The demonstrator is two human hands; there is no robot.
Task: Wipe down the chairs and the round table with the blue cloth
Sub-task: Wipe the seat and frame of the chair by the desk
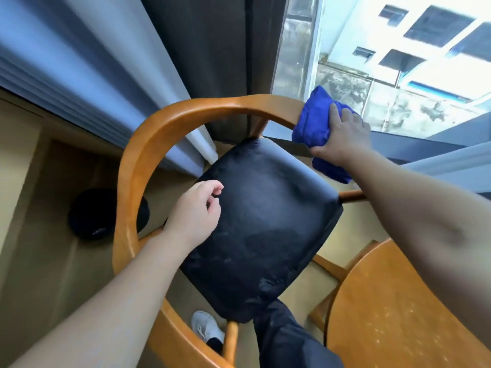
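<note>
Gripping the folded blue cloth (pixel 316 126), the right hand (pixel 342 139) presses it onto the curved wooden rail (pixel 148 139) of the chair. The left hand (pixel 196 216), loosely curled and holding nothing, hovers over the black seat (pixel 265 224). The round table (pixel 393 309) stands lower right.

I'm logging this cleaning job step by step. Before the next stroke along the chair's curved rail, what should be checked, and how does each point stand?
1. Right hand grips the blue cloth: ok.
2. Cloth lies against the wooden rail: ok.
3. Left hand off the rail, above the black seat, holding nothing: ok.
4. Chair steadied by a hand: cannot tell.
5. Round table already wiped: cannot tell.
</note>
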